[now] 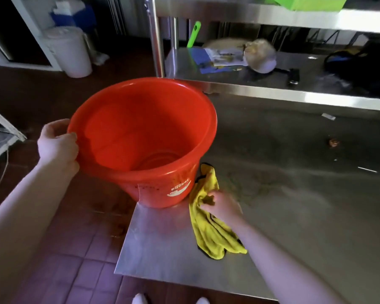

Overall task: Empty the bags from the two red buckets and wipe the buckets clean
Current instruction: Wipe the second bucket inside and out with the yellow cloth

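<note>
Red bucket (140,139) on the near corner of the steel table (162,249), no bag inside, mouth tipped toward the wearer. Left hand (57,143): fingers curled over the rim, likely steadying it at the edge. Right hand (222,207): fingers bunch the yellow cloth (208,233) beneath them, bucket base just left of them; probably gathering it to wipe.

Left hand (57,148) curled, gripping (right hand (223,207) pinching).

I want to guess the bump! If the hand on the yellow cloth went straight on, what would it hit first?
Probably the red bucket, low on its wall; the right hand grips the yellow cloth beside it.
</note>
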Tool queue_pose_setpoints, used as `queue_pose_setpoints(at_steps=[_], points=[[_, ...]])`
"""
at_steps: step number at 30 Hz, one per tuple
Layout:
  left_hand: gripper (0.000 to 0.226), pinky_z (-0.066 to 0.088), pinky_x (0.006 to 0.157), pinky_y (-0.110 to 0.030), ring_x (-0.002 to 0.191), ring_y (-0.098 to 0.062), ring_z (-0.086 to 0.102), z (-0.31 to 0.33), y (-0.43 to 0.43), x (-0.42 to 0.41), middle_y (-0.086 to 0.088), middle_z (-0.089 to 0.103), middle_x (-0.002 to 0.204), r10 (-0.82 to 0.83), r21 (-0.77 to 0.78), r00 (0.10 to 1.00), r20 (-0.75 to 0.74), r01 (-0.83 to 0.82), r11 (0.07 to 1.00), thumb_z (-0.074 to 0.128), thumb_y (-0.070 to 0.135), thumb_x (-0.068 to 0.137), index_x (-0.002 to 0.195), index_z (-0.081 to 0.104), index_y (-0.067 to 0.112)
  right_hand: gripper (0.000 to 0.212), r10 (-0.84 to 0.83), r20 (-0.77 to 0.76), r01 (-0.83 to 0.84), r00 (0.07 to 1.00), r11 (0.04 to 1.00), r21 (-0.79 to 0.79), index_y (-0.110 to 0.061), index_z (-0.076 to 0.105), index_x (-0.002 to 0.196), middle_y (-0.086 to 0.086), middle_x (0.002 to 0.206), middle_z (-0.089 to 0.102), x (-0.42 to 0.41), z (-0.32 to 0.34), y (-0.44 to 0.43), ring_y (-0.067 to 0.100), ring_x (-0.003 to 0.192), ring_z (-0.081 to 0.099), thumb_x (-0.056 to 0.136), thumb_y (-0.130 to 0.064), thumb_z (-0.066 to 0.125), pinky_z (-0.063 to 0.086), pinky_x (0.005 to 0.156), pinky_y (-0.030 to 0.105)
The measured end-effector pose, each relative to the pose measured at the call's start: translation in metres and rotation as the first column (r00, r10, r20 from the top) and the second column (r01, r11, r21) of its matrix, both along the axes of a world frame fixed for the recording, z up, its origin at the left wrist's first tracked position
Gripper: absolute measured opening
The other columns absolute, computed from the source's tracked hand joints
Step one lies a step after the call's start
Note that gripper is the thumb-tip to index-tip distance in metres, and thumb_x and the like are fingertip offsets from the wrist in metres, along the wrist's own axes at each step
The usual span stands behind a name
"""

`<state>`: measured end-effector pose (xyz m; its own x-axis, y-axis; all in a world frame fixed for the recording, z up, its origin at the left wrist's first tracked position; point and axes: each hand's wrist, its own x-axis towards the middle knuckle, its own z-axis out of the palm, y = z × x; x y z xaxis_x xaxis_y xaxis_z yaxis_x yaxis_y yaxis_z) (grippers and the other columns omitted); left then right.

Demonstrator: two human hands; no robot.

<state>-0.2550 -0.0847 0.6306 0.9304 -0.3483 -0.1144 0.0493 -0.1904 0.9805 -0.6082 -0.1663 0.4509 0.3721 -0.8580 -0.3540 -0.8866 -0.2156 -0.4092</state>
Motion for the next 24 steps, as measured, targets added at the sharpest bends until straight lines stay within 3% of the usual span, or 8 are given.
queue_pose_setpoints(at_steps=[3, 9, 13, 16, 17, 19, 21, 24], points=[[0.042, 0.041, 0.038, -0.014, 0.045, 0.003, 0.053, 0.0, -0.011, -0.014, 0.012, 0.058, 0.079, 0.028, -0.006, 0.999, 0.023, -0.027, 1.0, 0.048, 0.004, 0.083, 0.112, 0.063, 0.031, 0.068, 0.005, -0.102, -0.01, 0.995, 0.999, -0.045, -0.029, 0.049, 0.131, -0.001, 0.129, 0.047, 0.001, -0.026, 0.021, 0.026, 0.121, 0.048, 0.074, -0.063, 0.065, 0.046, 0.095, 0.04], [0.034, 0.049, 0.058, -0.023, 0.074, -0.006, 0.059, -0.003, -0.038, -0.04, 0.007, 0.063, 0.101, -0.032, -0.015, 0.998, 0.062, 0.033, 0.999, 0.045, 0.017, 0.09, 0.114, 0.061, 0.035, 0.031, -0.16, -0.048, 0.154, 0.986, 0.983, -0.098, -0.018, 0.057, 0.117, 0.004, 0.118, 0.055, -0.02, -0.043, 0.039, 0.029, 0.108, 0.058, 0.088, -0.028, 0.056, 0.047, 0.083, 0.036], [0.04, 0.04, 0.052, -0.022, 0.074, -0.011, 0.054, -0.005, -0.055, -0.061, -0.005, 0.053, 0.126, -0.197, 0.067, 0.973, 0.118, 0.19, 0.979, 0.038, 0.017, 0.092, 0.12, 0.055, 0.04, 0.032, -0.361, 0.265, 0.393, 0.894, 0.916, -0.079, -0.009, 0.062, 0.118, 0.009, 0.111, 0.061, -0.066, -0.018, 0.05, 0.03, 0.101, 0.061, 0.087, -0.016, 0.065, 0.044, 0.082, 0.031], [0.042, 0.041, 0.051, -0.025, 0.073, -0.019, 0.056, 0.0, -0.062, -0.077, -0.01, 0.046, 0.133, -0.379, 0.136, 0.919, 0.113, 0.363, 0.922, 0.041, 0.018, 0.094, 0.129, 0.048, 0.041, 0.025, -0.407, 0.455, 0.534, 0.792, 0.824, -0.19, -0.004, 0.064, 0.106, 0.01, 0.095, 0.065, -0.082, 0.03, 0.049, 0.029, 0.087, 0.063, 0.082, -0.004, 0.069, 0.038, 0.073, 0.024], [0.043, 0.046, 0.055, -0.029, 0.082, -0.026, 0.06, 0.001, -0.063, -0.082, -0.011, 0.044, 0.135, -0.421, 0.139, 0.901, 0.099, 0.407, 0.903, 0.043, 0.019, 0.095, 0.132, 0.046, 0.041, 0.024, -0.394, 0.496, 0.559, 0.774, 0.793, -0.243, -0.004, 0.065, 0.104, 0.008, 0.092, 0.065, -0.086, 0.048, 0.047, 0.028, 0.084, 0.062, 0.081, -0.002, 0.07, 0.036, 0.071, 0.021], [0.044, 0.053, 0.081, -0.044, 0.111, -0.036, 0.055, 0.003, -0.062, -0.094, -0.009, 0.04, 0.138, -0.482, 0.177, 0.871, 0.09, 0.463, 0.869, 0.047, 0.023, 0.095, 0.133, 0.042, 0.046, 0.022, -0.35, 0.575, 0.595, 0.739, 0.739, -0.315, -0.011, 0.065, 0.101, -0.002, 0.087, 0.063, -0.093, 0.088, 0.046, 0.021, 0.079, 0.061, 0.081, -0.003, 0.07, 0.036, 0.067, 0.015], [0.047, 0.037, 0.106, -0.053, 0.131, -0.034, 0.037, 0.003, -0.058, -0.109, -0.006, 0.031, 0.145, -0.517, 0.27, 0.836, 0.185, 0.463, 0.844, 0.052, 0.027, 0.093, 0.132, 0.041, 0.05, 0.022, -0.294, 0.663, 0.633, 0.688, 0.69, -0.352, -0.024, 0.062, 0.096, -0.01, 0.086, 0.062, -0.097, 0.13, 0.047, 0.009, 0.078, 0.059, 0.084, -0.006, 0.068, 0.039, 0.065, 0.012], [0.053, 0.014, 0.116, -0.054, 0.146, -0.029, 0.01, 0.0, -0.05, -0.136, -0.004, 0.012, 0.159, -0.571, 0.356, 0.728, 0.381, 0.454, 0.817, 0.06, 0.028, 0.088, 0.136, 0.042, 0.045, 0.023, -0.186, 0.769, 0.681, 0.611, 0.618, -0.392, -0.033, 0.061, 0.092, -0.008, 0.088, 0.062, -0.098, 0.191, 0.052, 0.007, 0.08, 0.057, 0.086, -0.01, 0.066, 0.043, 0.067, 0.013]])
